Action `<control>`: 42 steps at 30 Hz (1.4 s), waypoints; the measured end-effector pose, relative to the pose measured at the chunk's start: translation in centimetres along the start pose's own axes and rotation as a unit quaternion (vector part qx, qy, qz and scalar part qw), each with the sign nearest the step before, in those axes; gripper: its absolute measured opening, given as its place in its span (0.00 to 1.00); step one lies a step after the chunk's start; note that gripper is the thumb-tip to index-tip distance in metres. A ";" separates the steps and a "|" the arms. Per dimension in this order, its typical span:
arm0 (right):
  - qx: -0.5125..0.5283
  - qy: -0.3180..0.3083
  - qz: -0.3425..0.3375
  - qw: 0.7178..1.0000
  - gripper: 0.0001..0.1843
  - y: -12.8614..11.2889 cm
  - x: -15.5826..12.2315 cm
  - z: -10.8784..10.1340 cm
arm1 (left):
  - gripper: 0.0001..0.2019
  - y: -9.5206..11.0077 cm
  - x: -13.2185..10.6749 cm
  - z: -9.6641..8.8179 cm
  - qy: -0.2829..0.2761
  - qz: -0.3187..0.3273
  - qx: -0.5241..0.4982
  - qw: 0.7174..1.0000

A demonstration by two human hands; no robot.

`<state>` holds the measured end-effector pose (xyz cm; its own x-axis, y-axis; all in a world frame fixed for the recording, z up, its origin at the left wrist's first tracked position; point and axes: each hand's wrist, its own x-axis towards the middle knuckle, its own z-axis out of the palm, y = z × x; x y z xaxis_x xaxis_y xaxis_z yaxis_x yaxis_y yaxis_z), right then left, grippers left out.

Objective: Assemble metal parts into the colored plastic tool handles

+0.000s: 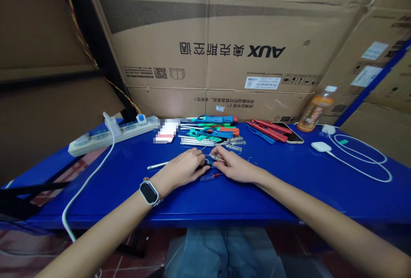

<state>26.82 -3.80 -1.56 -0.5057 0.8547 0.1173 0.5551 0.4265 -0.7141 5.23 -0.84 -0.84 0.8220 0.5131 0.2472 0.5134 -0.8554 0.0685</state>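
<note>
My left hand (188, 166) is closed over the table, its thumb and fingers pinched near a small dark part. A thin silver metal tube (157, 165) sticks out to the left beneath it; whether the fingers grip the tube is hidden. Opposite, my right hand (236, 165) pinches a small clear tube with a whitish end (217, 158). Fingertips of both hands nearly meet around the small parts. Just below them lies a clear cylinder with a red end (209, 177). Behind the hands are several long-necked gas lighters (218, 119) in blue, green and orange, plus bare metal tubes (197, 141).
Red and blue plastic handle pieces (269, 131) lie against a phone (294, 137) at right. Farther right are an orange drink bottle (316, 109) and a white charger case with cable (321, 147). A power strip (112, 136) stands left; cardboard (205, 21) walls the back.
</note>
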 end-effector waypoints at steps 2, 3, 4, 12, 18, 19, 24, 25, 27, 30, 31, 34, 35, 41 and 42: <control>-0.004 -0.003 -0.002 1.000 0.08 -0.2 0.0 0.1 | 0.15 0.0 0.0 0.0 0.005 -0.003 -0.009 1.000; -0.002 -0.004 0.000 1.000 0.08 -0.3 0.0 0.1 | 0.14 0.1 0.0 0.0 0.007 -0.007 -0.013 1.000; 0.002 -0.003 0.003 1.000 0.08 -0.4 0.0 0.0 | 0.14 0.1 0.0 -0.1 0.007 -0.011 -0.016 1.000; -0.006 0.045 -0.013 0.999 0.09 -0.2 -0.4 -0.7 | 0.14 0.2 -0.2 -0.2 0.015 -0.010 -0.009 1.000; -0.072 0.081 -0.057 0.992 0.07 -0.1 -0.6 -0.8 | 0.10 0.5 0.0 -0.6 0.098 -0.016 -0.064 0.993; -0.073 0.084 -0.063 0.992 0.07 -0.1 -0.6 -0.8 | 0.08 0.5 0.0 -0.6 0.119 -0.019 -0.077 0.990; -0.065 0.097 -0.072 0.991 0.04 -0.4 -0.7 -1.0 | 0.08 0.0 0.5 -0.2 0.142 -0.019 -0.140 0.980; -0.067 0.100 -0.070 0.990 0.03 -0.4 -0.8 -1.0 | 0.08 -0.2 0.6 -0.1 0.140 -0.016 -0.150 0.979; -0.073 0.100 -0.067 0.990 0.02 -0.5 -1.0 -1.1 | 0.07 -0.5 0.8 0.1 0.140 -0.009 -0.164 0.976; -0.092 0.090 -0.069 0.989 0.03 -0.7 -1.1 -1.2 | 0.06 -0.7 0.9 0.4 0.136 -0.005 -0.174 0.975; -0.098 0.085 -0.072 0.989 0.03 -0.7 -1.2 -1.2 | 0.06 -0.7 0.9 0.4 0.132 -0.005 -0.175 0.976; -0.107 0.076 -0.082 0.988 0.05 -0.6 -1.2 -1.2 | 0.07 -0.8 0.8 0.6 0.118 -0.011 -0.179 0.977; -0.112 0.078 -0.084 0.987 0.05 -0.5 -1.2 -1.3 | 0.07 -0.8 0.8 0.6 0.116 -0.012 -0.179 0.977; -0.163 0.117 -0.080 0.976 0.07 -0.1 -1.4 -1.5 | 0.11 -0.8 0.8 0.6 0.079 -0.008 -0.173 0.982; -0.168 0.121 -0.080 0.975 0.07 0.0 -1.4 -1.4 | 0.11 -0.8 0.8 0.6 0.070 -0.007 -0.173 0.982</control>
<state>28.52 -4.59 -0.76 -0.4559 0.7966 0.3969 0.6879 0.5984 -0.4108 5.67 0.26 -1.26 0.7614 0.5308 0.3721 0.3897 -0.8336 0.3915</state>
